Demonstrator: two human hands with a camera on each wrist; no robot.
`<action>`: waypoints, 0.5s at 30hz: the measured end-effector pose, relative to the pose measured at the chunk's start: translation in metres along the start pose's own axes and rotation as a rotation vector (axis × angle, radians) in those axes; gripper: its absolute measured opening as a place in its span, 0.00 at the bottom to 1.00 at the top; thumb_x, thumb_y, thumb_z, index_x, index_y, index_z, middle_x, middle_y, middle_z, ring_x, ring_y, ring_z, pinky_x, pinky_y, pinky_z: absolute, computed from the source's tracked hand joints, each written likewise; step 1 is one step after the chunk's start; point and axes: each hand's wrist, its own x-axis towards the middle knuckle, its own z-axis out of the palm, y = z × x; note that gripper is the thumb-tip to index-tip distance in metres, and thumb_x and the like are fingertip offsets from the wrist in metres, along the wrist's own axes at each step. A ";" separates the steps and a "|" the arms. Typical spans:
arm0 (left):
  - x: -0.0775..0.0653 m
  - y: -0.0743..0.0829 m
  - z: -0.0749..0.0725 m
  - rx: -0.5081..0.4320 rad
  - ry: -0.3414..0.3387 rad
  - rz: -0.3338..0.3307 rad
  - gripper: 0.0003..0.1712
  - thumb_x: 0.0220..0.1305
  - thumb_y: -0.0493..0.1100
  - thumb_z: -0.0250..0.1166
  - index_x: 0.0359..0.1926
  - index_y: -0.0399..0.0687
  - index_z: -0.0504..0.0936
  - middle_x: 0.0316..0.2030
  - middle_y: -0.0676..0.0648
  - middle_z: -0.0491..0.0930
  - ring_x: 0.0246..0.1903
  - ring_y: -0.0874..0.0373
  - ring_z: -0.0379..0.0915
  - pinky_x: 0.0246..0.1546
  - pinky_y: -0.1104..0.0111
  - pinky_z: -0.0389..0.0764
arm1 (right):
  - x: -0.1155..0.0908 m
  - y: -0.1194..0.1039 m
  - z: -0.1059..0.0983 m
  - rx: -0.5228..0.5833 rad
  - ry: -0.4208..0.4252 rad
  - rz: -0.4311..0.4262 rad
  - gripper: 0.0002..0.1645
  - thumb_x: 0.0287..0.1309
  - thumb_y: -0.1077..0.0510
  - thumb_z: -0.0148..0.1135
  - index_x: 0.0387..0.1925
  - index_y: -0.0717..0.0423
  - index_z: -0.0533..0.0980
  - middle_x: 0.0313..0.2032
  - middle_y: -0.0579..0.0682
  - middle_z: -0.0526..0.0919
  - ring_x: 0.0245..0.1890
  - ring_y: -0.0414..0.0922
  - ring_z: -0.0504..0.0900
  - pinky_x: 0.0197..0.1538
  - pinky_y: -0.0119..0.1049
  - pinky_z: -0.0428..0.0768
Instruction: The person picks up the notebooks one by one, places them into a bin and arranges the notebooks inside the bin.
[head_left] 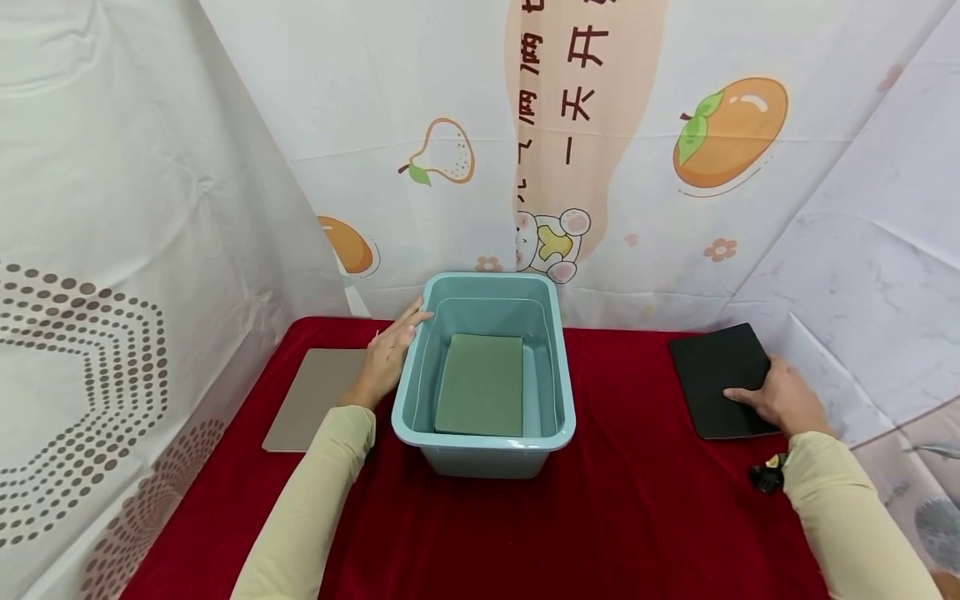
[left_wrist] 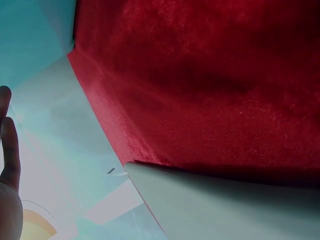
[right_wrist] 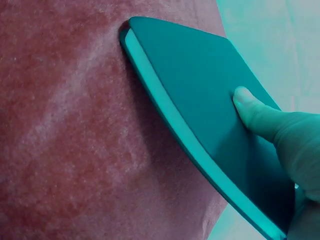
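A black notebook (head_left: pixel 716 379) lies at the right of the table, one side tilted up. My right hand (head_left: pixel 787 398) grips its right edge, the thumb on the cover; the other fingers are hidden behind it. Pale page edges of the notebook (right_wrist: pixel 190 90) show in the right wrist view. At the middle stands a light blue plastic bin (head_left: pixel 566 392) with a grey-green notebook (head_left: pixel 482 387) inside. My left hand (head_left: pixel 386 358) rests at the bin's left rim with its fingers extended. Partly behind that hand is a taupe notebook (head_left: pixel 303 404), flat on the table.
Red cloth (head_left: pixel 622 467) covers the table. A white printed curtain (head_left: pixel 450 75) hangs behind, close to the bin's far side, and more sheets hang at the left and right. A small black object (head_left: pixel 767 477) is at the right wrist.
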 end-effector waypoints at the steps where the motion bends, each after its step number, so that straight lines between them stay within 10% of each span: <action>1: 0.000 0.000 0.000 -0.002 0.003 0.005 0.24 0.82 0.60 0.38 0.70 0.79 0.71 0.77 0.69 0.56 0.78 0.55 0.57 0.73 0.29 0.45 | 0.000 -0.001 -0.001 0.001 0.003 -0.003 0.72 0.52 0.33 0.73 0.72 0.83 0.47 0.62 0.88 0.60 0.60 0.80 0.64 0.59 0.74 0.68; 15: 0.000 0.002 0.000 -0.017 -0.013 -0.007 0.25 0.82 0.62 0.36 0.70 0.80 0.70 0.77 0.72 0.55 0.78 0.58 0.55 0.75 0.31 0.42 | -0.007 -0.004 -0.008 0.035 0.016 0.007 0.59 0.67 0.36 0.60 0.73 0.77 0.48 0.61 0.87 0.62 0.57 0.81 0.67 0.55 0.73 0.71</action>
